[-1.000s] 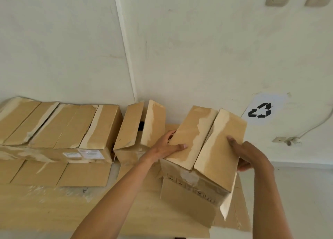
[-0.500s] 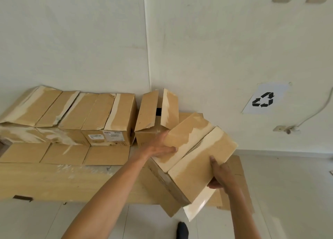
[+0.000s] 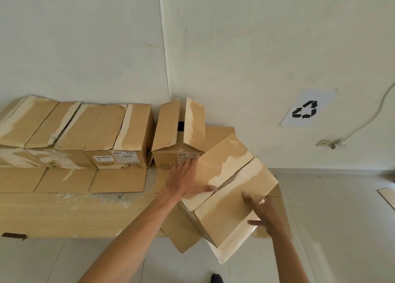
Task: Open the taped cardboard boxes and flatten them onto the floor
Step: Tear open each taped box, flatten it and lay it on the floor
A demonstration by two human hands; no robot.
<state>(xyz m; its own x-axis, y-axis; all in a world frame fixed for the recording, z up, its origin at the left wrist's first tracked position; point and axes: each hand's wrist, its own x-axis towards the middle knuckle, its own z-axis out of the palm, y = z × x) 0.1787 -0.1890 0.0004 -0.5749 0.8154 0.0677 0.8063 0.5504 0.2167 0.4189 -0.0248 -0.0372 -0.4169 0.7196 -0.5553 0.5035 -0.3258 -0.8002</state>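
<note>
Left fingers [image 3: 189, 167]: straight and close together, pressed flat on the 9 o'clock flap of the held box [image 3: 226, 208]. The left hand [image 3: 186, 182] curls round nothing.
Right fingers [image 3: 248, 198]: straight and spread on the 5 o'clock flap, thumb splayed near its end edge. The right hand [image 3: 265, 215] pinches nothing.
Held box: tilted, overhanging the 3 o'clock end of the table [image 3: 64, 214], steadied under both palms. Top seam [image 3: 232, 177] parted with corrugation showing, tape torn away in patches. Lower flaps hang loose at 6 o'clock. Judged opened, not yet flattened.
Floor [image 3: 342, 229]: a pale flat piece [image 3: 387, 195] lies at the 3 o'clock margin. Whether it is cardboard cannot be told.
Table: folded-out flaps [image 3: 64, 181] lie flat on it at 9 o'clock, in front of the row.
Single box [image 3: 171, 131]: at 11 o'clock of the held box, just beside it, upright, top flaps raised.
Row of boxes [image 3: 74, 126]: at 9 to 10 o'clock against the wall, side by side, tape stripped in patches, all standing as boxes.
Recycling sign [image 3: 305, 109]: on the wall at 2 o'clock.
Progress, judged: opening largely done. Flattening onto the floor is outstanding for every box in view.
</note>
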